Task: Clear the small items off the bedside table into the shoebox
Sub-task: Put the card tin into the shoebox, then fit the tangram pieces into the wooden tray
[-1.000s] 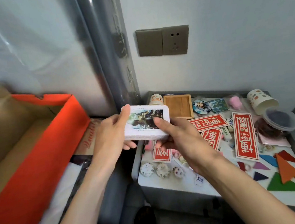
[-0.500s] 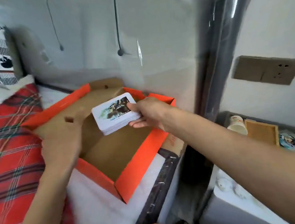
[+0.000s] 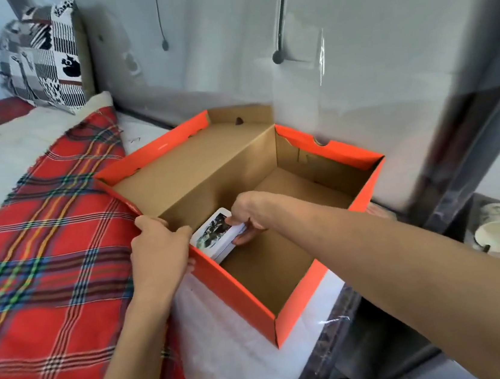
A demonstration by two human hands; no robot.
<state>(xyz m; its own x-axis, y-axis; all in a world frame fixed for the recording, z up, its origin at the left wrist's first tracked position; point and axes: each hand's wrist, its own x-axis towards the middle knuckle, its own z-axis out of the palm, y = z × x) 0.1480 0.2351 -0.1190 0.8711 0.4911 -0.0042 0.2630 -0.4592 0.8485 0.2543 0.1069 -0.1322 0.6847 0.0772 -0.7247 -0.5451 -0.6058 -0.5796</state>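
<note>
Left hand [image 3: 158, 251] grips shoebox [image 3: 239, 291] near corner. Right hand [image 3: 246, 218] pinches white picture tin [image 3: 216, 234], low inside that corner and tilted. Let go tilted, it may wedge on edge. Box on soft white bedding [image 3: 232, 364] could tip. Beyond, paper cup [image 3: 499, 231] uncleared.

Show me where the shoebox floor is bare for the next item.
In the shoebox, bare floor runs from the right hand to the far end wall, and down to the near corner. Crowded: the left corner, where the white tin and both hands meet; left hand grips that wall.
</note>
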